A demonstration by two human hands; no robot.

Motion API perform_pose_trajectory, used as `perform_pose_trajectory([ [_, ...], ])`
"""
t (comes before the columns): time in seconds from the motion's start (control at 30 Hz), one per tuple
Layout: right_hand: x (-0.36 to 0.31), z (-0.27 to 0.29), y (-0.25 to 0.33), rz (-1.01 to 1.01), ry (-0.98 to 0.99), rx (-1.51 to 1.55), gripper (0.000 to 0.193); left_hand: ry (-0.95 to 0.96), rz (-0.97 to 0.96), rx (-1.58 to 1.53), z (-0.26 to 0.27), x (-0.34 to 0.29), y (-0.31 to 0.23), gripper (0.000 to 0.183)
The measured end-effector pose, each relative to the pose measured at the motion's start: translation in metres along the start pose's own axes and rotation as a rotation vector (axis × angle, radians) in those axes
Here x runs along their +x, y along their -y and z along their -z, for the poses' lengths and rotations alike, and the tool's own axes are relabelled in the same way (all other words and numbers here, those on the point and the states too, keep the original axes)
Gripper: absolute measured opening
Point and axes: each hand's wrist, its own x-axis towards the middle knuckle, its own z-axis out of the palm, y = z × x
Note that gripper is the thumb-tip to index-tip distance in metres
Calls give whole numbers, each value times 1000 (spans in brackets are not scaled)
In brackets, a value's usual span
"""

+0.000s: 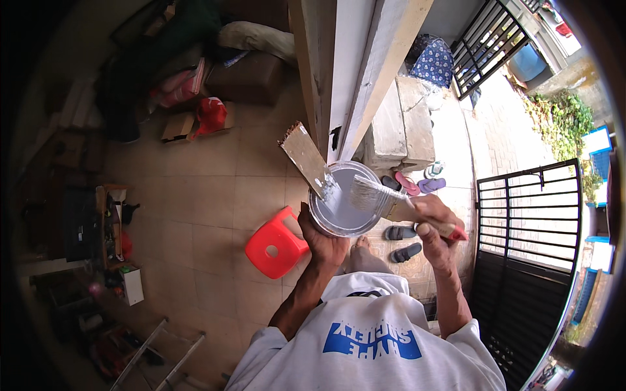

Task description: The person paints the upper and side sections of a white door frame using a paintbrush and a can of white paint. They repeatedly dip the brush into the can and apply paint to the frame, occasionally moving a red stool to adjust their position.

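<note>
My left hand (325,246) is closed around the near left side of a round paint can (315,218), holding it up at chest height. Pale grey-white paint (345,212) shows inside. A flat, paint-smeared piece of wood (301,153) leans out over the can's far left rim, its lower end in the paint. In my right hand (438,231) is a wide paintbrush (404,212), gripped by its red-tipped handle. Its paint-coated bristles (366,194) point left over the can's opening; I cannot tell whether they touch the paint.
A white door frame (352,85) rises just beyond the can. To the left, a red plastic stool (274,244) stands on the tiled floor. Several sandals (405,252) lie by my feet, near concrete blocks (398,124). A black metal gate (528,215) is at right, a ladder (160,355) at lower left.
</note>
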Motion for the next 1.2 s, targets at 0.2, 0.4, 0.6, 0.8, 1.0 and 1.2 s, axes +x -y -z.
perform_pose_trajectory([
  [0.2, -1, -5, 0, 446, 93, -323, 34, 32, -60, -39, -1, -10, 20, 56],
  [0.4, 18, 6, -22, 601, -55, -347, 36, 25, -95, 15, 18, -10, 22, 66],
  [0.6, 83, 28, -80, 543, -109, -198, 35, 180, -31, -5, 12, -10, 13, 69],
  [0.8, 106, 23, -129, 490, -3, -178, 35, 120, -1, -241, 44, -21, -9, 59],
  [1.0, 91, 37, -154, 313, 98, -278, 34, 65, -76, -32, 55, -26, -16, 57],
  [1.2, 151, 36, -64, 558, 108, -267, 32, 116, -37, -100, 69, -24, -21, 56],
])
